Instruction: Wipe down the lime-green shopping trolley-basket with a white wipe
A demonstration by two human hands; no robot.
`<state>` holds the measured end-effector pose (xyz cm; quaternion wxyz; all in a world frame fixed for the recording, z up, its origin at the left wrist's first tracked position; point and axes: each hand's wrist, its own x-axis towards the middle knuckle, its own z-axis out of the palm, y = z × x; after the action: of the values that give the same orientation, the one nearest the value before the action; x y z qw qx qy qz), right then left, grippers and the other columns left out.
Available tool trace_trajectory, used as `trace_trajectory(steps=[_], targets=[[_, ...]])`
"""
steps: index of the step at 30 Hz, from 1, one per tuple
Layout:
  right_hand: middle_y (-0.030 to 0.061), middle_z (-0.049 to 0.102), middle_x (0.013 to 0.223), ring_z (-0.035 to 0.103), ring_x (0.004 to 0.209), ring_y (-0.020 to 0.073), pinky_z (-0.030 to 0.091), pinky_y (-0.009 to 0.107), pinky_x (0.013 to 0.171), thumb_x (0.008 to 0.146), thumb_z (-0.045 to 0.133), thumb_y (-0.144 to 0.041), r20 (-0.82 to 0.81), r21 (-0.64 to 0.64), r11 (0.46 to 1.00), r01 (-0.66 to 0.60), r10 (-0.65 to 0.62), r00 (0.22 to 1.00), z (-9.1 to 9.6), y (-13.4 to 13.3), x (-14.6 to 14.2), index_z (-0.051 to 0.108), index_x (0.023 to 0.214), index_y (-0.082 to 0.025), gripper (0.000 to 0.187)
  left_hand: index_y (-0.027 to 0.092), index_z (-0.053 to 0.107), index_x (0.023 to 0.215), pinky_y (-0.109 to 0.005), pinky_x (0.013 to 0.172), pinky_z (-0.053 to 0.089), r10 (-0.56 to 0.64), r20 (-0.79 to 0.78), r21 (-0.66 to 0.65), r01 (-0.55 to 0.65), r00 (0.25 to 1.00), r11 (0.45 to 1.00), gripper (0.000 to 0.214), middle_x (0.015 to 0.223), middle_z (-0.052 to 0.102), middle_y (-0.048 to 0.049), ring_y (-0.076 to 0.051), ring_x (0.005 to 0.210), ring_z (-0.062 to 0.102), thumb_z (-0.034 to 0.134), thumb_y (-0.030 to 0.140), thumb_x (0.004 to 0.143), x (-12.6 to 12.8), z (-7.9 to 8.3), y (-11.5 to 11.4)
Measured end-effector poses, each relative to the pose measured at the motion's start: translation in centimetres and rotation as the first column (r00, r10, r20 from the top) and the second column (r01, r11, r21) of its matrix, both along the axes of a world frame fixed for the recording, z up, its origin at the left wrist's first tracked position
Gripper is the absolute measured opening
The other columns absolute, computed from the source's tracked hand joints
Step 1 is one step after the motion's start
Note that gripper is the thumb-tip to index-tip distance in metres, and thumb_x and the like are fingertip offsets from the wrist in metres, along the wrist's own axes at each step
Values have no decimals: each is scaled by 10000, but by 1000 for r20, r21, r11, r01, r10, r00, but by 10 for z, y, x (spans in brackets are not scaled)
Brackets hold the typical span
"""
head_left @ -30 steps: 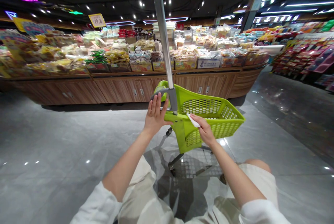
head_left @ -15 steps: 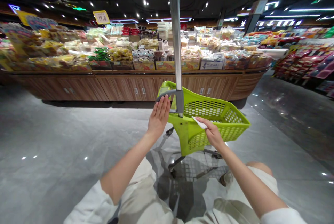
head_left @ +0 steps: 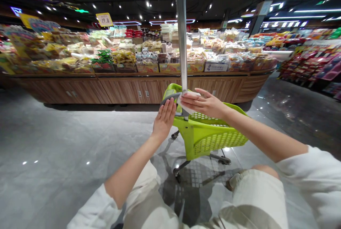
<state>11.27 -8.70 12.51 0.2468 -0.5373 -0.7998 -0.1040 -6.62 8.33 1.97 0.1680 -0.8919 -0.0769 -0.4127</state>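
Note:
A lime-green plastic shopping basket cart (head_left: 213, 134) stands on wheels in front of me, with a tall grey metal pole (head_left: 182, 37) rising from its near end. My left hand (head_left: 165, 119) lies flat with fingers stretched out against the cart's grey handle bracket at the base of the pole. My right hand (head_left: 204, 102) presses a white cloth (head_left: 186, 105) against the lower part of the pole, fingers wrapped over the cloth. My knees in light trousers show at the bottom.
A long wooden display counter (head_left: 128, 88) piled with packaged foods runs across behind the cart. A yellow price sign (head_left: 104, 19) hangs above it. Shelves of red goods (head_left: 309, 62) stand at the right. Glossy grey floor (head_left: 53, 143) spreads around.
My right hand has lifted with the white cloth from the basket's near rim up to the base of the pole. The left hand has stayed on the handle bracket.

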Motion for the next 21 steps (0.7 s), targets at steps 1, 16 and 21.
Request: trace_trajectory(steps=[1, 16, 21], targets=[[-113, 543, 1435, 463, 1376, 149, 218, 440, 1263, 956, 499, -126, 8, -67, 997, -37, 37, 999, -8, 0, 2, 516, 1377, -407, 507, 138, -72, 1561, -455, 1235, 261, -1, -6, -3, 1, 1000, 1000, 737, 1610, 176, -153, -241, 1494, 154, 323, 27, 949, 0, 0, 1], [-78, 492, 1483, 475, 1367, 157, 283, 467, 1231, 966, 471, -122, 192, -140, 984, -113, 139, 971, -16, 5, 4, 432, 1445, -388, 550, 143, 30, 1578, -469, 1240, 250, 2, -41, -26, -3, 999, 1000, 706, 1621, 186, -138, -242, 1499, 134, 323, 34, 944, 0, 0, 2], [-91, 593, 1388, 539, 1315, 166, 341, 521, 1192, 931, 504, -90, 115, -92, 990, -103, 114, 987, 7, 7, 5, 509, 1372, -404, 541, 130, 21, 1575, -460, 1241, 249, -3, -37, -18, 3, 999, 1000, 710, 1618, 181, -142, -236, 1502, 129, 321, 26, 941, 0, 0, 2]])
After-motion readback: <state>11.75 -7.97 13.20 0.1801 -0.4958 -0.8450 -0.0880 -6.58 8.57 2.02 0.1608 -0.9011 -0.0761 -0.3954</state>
